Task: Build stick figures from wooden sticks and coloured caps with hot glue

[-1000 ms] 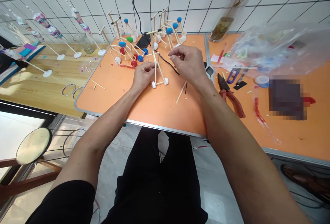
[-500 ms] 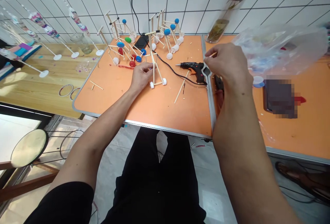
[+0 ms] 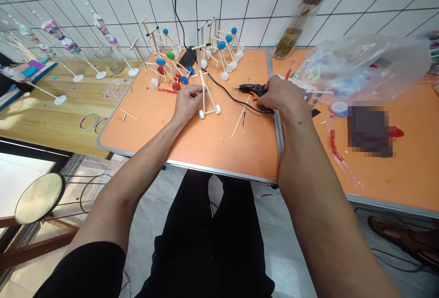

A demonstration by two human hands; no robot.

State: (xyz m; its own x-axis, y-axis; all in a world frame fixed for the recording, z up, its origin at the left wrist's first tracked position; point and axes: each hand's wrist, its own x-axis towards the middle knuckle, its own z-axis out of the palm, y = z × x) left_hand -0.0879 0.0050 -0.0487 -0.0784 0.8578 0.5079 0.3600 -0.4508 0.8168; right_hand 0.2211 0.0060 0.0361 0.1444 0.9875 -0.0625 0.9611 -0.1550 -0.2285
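My left hand (image 3: 188, 102) is closed on a small scooter-like model (image 3: 204, 92) built of thin wooden sticks, pinching it low at its far left side. Two white wheels show on its near end, and a dark-tipped crossbar tops its upright. To the right, my right hand (image 3: 281, 94) is wrapped round the handle of a black hot glue gun (image 3: 251, 88) that lies on the orange table. Its nozzle points left toward the model. My palm and fingers hide most of the handle. A loose wooden stick (image 3: 240, 117) lies between the gun and the model.
Several similar stick models with blue, red and white wheels (image 3: 160, 61) stand behind. A black cable (image 3: 226, 93) crosses the table. A tea bottle (image 3: 295, 28), a plastic bag (image 3: 363, 67) and a red-filled tube (image 3: 336, 149) are at right.
My right hand has come down and left from above the table's seam onto the glue gun's handle. The left hand and the model have stayed nearly still.
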